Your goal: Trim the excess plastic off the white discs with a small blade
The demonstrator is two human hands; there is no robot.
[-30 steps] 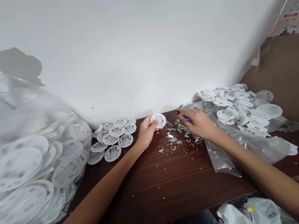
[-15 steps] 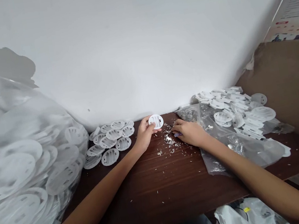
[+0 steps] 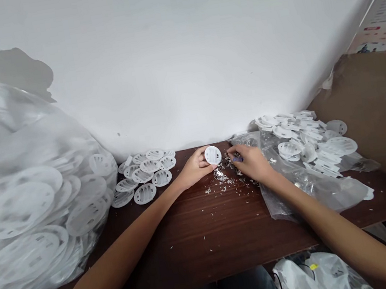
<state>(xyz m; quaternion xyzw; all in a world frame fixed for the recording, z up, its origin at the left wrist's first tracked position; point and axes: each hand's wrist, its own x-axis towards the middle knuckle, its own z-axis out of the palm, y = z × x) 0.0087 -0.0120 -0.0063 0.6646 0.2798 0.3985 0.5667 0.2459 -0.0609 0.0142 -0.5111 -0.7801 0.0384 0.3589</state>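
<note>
My left hand point(image 3: 194, 169) grips a round white slotted plastic disc point(image 3: 213, 155) by its edge, its face turned toward me. To the right, my right hand point(image 3: 250, 162) has its fingers bent over a heap of small metal pieces point(image 3: 221, 174). A small purple object point(image 3: 238, 159) sits in that hand, mostly covered by the fingers, so its kind does not show. Whether the fingertips also pinch a metal piece is too small to tell. Similar white discs point(image 3: 144, 194) lie in a group left of my left hand.
A large clear bag point(image 3: 77, 133) full of white discs stands at the left. On the right, more white parts point(image 3: 309, 140) are piled on a flat plastic bag point(image 3: 306, 190), beside a brown cardboard surface point(image 3: 376, 120). A white wall point(image 3: 174, 69) rises behind the table point(image 3: 179, 244).
The disc in my left hand has turned a little and sits slightly farther right in view. My right hand has shifted slightly right and up. The whole view has moved a little.
</note>
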